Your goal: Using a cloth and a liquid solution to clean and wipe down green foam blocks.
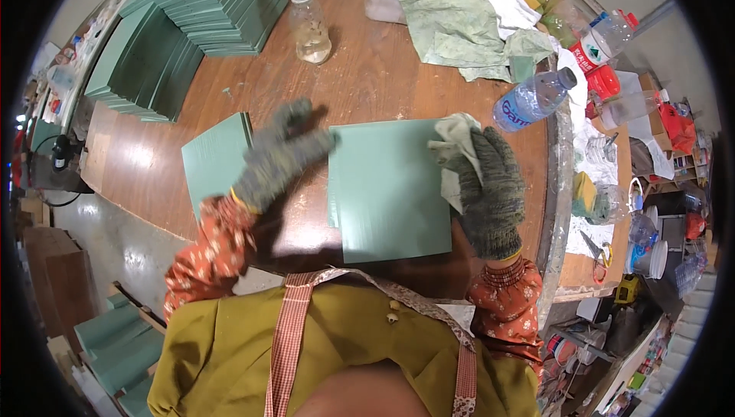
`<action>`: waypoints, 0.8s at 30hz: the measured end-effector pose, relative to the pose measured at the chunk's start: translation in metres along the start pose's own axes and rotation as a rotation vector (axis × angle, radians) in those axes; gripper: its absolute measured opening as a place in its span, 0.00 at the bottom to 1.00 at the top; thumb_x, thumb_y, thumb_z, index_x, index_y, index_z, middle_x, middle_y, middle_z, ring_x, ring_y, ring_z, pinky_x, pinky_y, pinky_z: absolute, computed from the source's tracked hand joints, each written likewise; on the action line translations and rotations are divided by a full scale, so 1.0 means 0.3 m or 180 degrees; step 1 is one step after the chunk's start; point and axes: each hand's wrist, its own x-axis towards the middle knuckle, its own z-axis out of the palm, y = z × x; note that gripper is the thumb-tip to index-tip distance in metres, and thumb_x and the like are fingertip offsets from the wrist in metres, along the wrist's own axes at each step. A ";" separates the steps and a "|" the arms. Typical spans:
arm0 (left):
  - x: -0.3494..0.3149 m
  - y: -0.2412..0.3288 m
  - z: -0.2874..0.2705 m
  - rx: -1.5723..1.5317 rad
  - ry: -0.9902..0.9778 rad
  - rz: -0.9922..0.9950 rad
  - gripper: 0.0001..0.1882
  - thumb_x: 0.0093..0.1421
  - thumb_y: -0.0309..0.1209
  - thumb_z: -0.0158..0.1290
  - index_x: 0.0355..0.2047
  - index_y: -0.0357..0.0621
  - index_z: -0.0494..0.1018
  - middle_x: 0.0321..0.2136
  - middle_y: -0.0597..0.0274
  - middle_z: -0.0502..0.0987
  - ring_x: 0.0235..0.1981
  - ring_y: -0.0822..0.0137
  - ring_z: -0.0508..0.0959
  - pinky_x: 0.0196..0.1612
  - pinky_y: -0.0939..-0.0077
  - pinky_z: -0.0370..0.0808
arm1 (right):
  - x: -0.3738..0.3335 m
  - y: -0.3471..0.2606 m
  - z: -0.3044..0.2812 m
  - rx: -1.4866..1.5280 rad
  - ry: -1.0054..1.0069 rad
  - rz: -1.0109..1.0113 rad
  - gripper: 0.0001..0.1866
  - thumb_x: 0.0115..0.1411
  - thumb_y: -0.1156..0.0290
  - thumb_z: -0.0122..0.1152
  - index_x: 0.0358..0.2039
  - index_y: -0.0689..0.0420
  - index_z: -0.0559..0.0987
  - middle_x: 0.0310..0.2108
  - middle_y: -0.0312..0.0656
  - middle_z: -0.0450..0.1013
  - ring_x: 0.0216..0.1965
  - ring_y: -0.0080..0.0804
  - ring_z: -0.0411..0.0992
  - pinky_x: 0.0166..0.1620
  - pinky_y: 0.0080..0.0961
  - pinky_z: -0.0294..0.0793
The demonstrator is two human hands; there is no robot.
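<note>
My gloved right hand (491, 196) grips a crumpled pale rag (458, 140), fingers bent over it, at the right edge of a flat green panel (392, 191) on the brown wooden counter (367, 95). My gloved left hand (276, 158), fingers spread and grasping nothing, is at the panel's left edge; whether it touches, I cannot tell. Left of the panel lie thin green boards (214, 160). Beyond it stand a white-capped bottle (310, 30) and, farther left, stacked green boards (210, 3); a blue-labelled bottle (528, 103) is beyond its right corner.
</note>
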 end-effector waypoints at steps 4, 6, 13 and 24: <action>-0.139 -0.081 0.128 0.0777 -0.0320 0.0267 0.54 0.50 0.38 0.66 0.66 0.37 0.40 0.57 0.45 0.62 0.58 0.55 0.64 0.59 0.66 0.64 | 0.085 -0.182 0.039 0.0134 -0.0170 -0.0681 0.23 0.53 0.67 0.62 0.50 0.57 0.73 0.51 0.46 0.69 0.52 0.46 0.67 0.54 0.35 0.67; -0.147 -0.149 0.138 0.1097 -0.0200 0.0242 0.56 0.51 0.43 0.63 0.65 0.28 0.39 0.63 0.37 0.52 0.64 0.52 0.56 0.63 0.65 0.56 | 0.089 -0.225 0.106 -0.0661 -0.1112 -0.1136 0.21 0.54 0.63 0.59 0.47 0.56 0.74 0.47 0.48 0.69 0.48 0.47 0.69 0.48 0.35 0.70; -0.158 -0.129 0.129 0.0941 -0.0186 0.0315 0.53 0.51 0.41 0.63 0.65 0.30 0.41 0.62 0.38 0.55 0.63 0.53 0.58 0.62 0.65 0.58 | 0.319 -0.086 0.262 -0.1210 -0.1285 -0.0951 0.16 0.58 0.59 0.52 0.40 0.55 0.77 0.29 0.44 0.72 0.34 0.43 0.73 0.33 0.40 0.71; 0.369 0.043 -0.176 0.1328 0.1571 0.1245 0.53 0.43 0.45 0.68 0.61 0.31 0.52 0.57 0.42 0.62 0.58 0.54 0.65 0.59 0.67 0.64 | 0.402 -0.068 0.130 0.2286 -0.0244 0.1284 0.16 0.61 0.65 0.53 0.45 0.62 0.74 0.39 0.51 0.74 0.40 0.42 0.73 0.44 0.31 0.72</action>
